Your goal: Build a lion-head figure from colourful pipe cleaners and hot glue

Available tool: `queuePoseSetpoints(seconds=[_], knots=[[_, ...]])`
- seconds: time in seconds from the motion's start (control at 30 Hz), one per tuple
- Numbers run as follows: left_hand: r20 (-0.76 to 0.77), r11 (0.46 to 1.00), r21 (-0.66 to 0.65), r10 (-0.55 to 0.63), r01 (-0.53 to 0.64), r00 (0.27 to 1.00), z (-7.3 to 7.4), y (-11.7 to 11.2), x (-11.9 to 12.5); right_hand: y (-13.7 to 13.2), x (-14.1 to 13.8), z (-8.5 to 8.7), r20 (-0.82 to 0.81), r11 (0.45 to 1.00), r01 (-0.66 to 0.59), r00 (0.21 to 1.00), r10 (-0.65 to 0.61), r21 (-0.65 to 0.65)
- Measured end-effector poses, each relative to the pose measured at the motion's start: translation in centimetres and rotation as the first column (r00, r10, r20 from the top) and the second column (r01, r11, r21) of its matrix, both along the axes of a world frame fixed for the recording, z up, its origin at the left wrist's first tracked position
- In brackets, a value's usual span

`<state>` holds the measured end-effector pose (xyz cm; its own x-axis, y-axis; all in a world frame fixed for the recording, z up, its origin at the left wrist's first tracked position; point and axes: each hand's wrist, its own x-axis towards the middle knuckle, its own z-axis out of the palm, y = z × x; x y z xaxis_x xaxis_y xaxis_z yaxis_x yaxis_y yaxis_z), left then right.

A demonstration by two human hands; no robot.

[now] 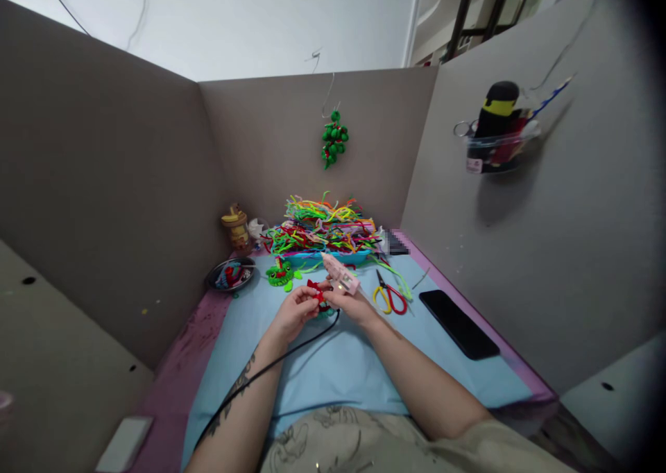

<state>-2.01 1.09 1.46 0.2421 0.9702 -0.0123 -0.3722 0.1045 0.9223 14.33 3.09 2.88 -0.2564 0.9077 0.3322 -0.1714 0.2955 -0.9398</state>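
My left hand (297, 311) is closed, its fingertips pinching a small red fuzzy piece (313, 286), with a bit of green showing beneath. Close against it, my right hand (354, 306) is closed around a pale pink hot glue gun (342, 277), whose nozzle points up and to the left. The right thumb and fingertips also reach the red piece; its full shape is hidden by the fingers. From the gun's handle a black cord (284, 356) runs across my left forearm. Just beyond my left hand lies a green fuzzy figure (279, 274) with eyes.
Red-and-yellow-handled scissors (389, 298) and a black phone (458, 324) lie to the right. Behind, a blue tray (333, 258) is heaped with colourful pipe cleaners (325, 227). A metal bowl (216, 279) stands left. Grey partitions (312, 147) enclose the table; a tool holder (494, 143) hangs right.
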Motion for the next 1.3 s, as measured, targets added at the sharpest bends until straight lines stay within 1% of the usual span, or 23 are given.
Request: queuePoseSetpoints(seconds=[0.2, 0.3, 0.37, 0.43, 0.53, 0.6, 0.7, 0.77, 0.83, 0.93, 1.03, 1.2, 1.3], knots=[[0.011, 1.0, -0.003, 0.005, -0.005, 1.0, 0.2, -0.1, 0.1, 0.4, 0.1, -0.6, 0.034, 0.999, 0.017, 0.999, -0.016, -0.027], [0.047, 0.999, 0.005, 0.046, -0.046, 0.998, 0.3, 0.0, 0.3, 0.6, 0.2, -1.0, 0.037, 0.999, 0.037, 0.999, -0.035, -0.036], [0.081, 0.994, -0.011, 0.108, -0.107, 0.991, 0.3, 0.1, 0.3, 0.8, 0.3, -1.4, 0.014, 0.998, 0.052, 0.999, -0.052, -0.043], [0.11, 0.981, -0.037, 0.194, -0.191, 0.975, 0.1, 0.4, 0.1, 1.0, 0.3, -1.6, -0.013, 0.996, 0.066, 0.998, -0.067, -0.052], [0.144, 0.936, -0.065, 0.351, -0.345, 0.925, -0.4, 1.1, -0.2, 0.8, 0.2, -1.5, -0.055, 0.992, 0.084, 0.995, -0.089, -0.094], [0.158, 0.898, -0.07, 0.439, -0.434, 0.884, -0.6, 1.5, -0.5, 0.3, -0.1, -1.0, -0.069, 0.993, 0.049, 0.996, -0.056, -0.109], [0.154, 0.859, -0.065, 0.512, -0.509, 0.845, -0.8, 1.8, -0.6, -0.4, -0.5, -0.2, -0.074, 0.996, -0.046, 0.996, 0.041, -0.08], [0.158, 0.842, -0.061, 0.538, -0.536, 0.828, -0.7, 1.8, -0.7, -0.6, -0.8, 0.0, -0.084, 0.996, -0.063, 0.995, 0.059, -0.056], [0.156, 0.828, -0.056, 0.559, -0.558, 0.814, -0.6, 1.7, -0.7, -0.6, -0.9, 0.0, -0.065, 0.998, -0.048, 0.997, 0.045, -0.043], [0.091, 0.805, -0.037, 0.592, -0.592, 0.8, -0.4, 1.5, -0.7, -0.6, -0.9, -0.2, 0.036, 0.999, 0.01, 0.999, -0.008, -0.039], [0.026, 0.786, -0.005, 0.619, -0.619, 0.785, -0.5, 1.6, -0.8, -1.0, -0.8, -0.1, 0.131, 0.999, 0.047, 0.99, -0.045, -0.008], [-0.022, 0.787, 0.041, 0.617, -0.616, 0.787, -0.8, 1.7, -0.8, -1.8, -0.8, 0.4, 0.211, 0.996, 0.085, 0.974, -0.078, -0.025], [-0.037, 0.789, 0.069, 0.613, -0.61, 0.789, -0.7, 1.6, -0.7, -1.9, -1.0, 0.6, 0.213, 0.995, 0.099, 0.973, -0.09, -0.03]])
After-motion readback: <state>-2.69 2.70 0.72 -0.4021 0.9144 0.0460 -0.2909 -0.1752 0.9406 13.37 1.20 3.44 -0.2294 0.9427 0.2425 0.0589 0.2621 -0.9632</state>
